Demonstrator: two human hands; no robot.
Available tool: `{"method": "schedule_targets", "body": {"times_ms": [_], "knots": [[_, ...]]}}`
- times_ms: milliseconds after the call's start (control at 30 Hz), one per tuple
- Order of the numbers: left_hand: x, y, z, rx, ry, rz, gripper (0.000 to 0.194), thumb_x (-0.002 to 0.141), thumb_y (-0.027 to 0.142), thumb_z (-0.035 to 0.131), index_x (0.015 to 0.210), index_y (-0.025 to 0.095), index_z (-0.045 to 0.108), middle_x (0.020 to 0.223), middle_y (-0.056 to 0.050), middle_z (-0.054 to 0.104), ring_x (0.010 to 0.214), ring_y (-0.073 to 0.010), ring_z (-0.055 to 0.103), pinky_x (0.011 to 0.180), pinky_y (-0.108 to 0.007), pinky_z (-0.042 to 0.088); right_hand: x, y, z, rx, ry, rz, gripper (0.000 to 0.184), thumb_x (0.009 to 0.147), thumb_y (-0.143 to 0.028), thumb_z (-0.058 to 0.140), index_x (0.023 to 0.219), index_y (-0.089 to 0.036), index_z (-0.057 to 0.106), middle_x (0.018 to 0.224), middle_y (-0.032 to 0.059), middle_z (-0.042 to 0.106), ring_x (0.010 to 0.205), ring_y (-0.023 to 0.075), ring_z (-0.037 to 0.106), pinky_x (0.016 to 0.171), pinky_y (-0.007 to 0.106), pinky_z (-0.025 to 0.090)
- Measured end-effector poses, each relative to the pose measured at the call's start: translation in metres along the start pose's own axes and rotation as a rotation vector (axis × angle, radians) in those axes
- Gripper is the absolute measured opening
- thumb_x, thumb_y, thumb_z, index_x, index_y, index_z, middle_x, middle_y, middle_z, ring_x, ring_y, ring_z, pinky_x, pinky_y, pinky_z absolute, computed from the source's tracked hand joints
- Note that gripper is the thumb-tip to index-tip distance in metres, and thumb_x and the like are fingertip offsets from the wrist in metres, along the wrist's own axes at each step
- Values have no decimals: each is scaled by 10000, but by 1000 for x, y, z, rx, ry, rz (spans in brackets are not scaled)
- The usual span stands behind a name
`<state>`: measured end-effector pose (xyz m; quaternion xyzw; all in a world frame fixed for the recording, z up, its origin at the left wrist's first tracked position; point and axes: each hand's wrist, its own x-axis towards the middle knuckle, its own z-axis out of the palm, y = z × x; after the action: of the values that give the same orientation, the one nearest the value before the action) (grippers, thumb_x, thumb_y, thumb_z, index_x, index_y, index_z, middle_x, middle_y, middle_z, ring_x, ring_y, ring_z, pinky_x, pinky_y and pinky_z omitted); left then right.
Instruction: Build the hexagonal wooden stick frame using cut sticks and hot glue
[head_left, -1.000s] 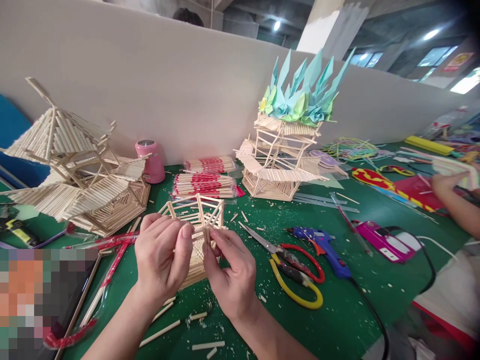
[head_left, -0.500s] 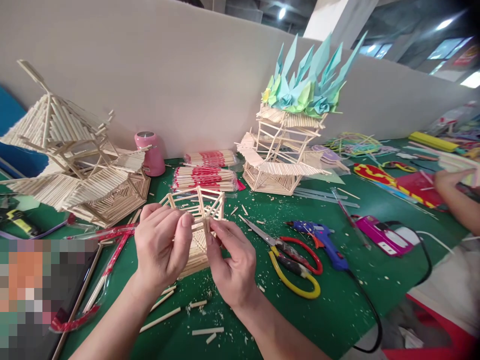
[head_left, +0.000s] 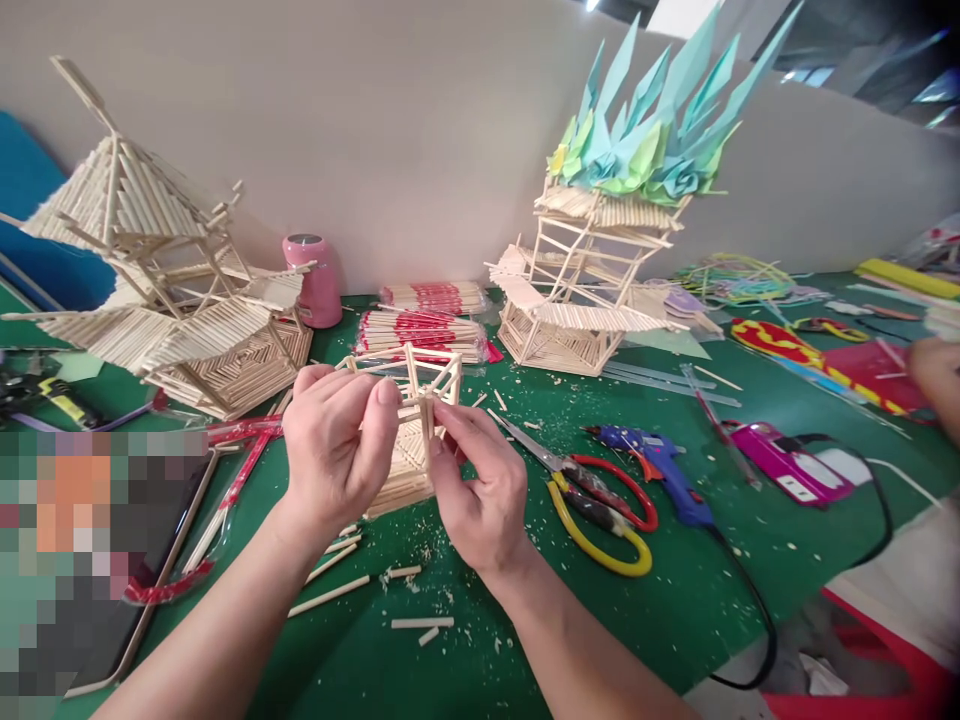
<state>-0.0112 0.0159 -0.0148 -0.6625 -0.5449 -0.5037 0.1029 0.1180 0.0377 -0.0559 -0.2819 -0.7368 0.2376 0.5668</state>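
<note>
A small frame of pale wooden sticks [head_left: 397, 490] stands in front of me, partly covered by both hands. My left hand [head_left: 341, 440] is closed, thumb against curled fingers, at the end of a short stick running along the frame's near top. My right hand [head_left: 480, 480] pinches an upright wooden stick [head_left: 429, 420] at the frame's near corner between thumb and fingers. The two hands are close together but apart. Cut stick pieces [head_left: 422, 623] and pale crumbs lie on the green table below them.
Scissors [head_left: 592, 500], a blue glue gun [head_left: 652, 465] and a magenta power strip [head_left: 787, 465] lie at right. Behind stand two stick pavilions, one roofed [head_left: 150, 280], one topped with paper leaves [head_left: 592, 290]. Bagged sticks [head_left: 420, 337], a pink cup [head_left: 321, 285] and a tablet [head_left: 161, 590] lie around.
My view has tilted down, so things sit higher in the picture. Both hands keep nearly the same hold at the frame. A co-worker's hand at right has slid toward the picture edge.
</note>
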Motion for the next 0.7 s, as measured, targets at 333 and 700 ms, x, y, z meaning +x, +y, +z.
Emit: {"method": "schedule_targets", "body": {"times_ms": [333,700], "knots": [[-3,-3,2,18,32,7,316,897,223,381,621,209,535,521,28,567,467,-116,492,619,-349,372,0,-1,1,-3,20,-11,365,776,-49,466,1069,-190,633,970,74,655,824,173,616,657,330,550],[-1,0,1,1,7,40,288,881,181,386,637,192,539,478,24,524,440,-121,469,589,-351,344,-2,0,2,9,36,-20,357,768,-32,489,1060,-176,633,969,80,650,817,173,610,628,313,546]]}}
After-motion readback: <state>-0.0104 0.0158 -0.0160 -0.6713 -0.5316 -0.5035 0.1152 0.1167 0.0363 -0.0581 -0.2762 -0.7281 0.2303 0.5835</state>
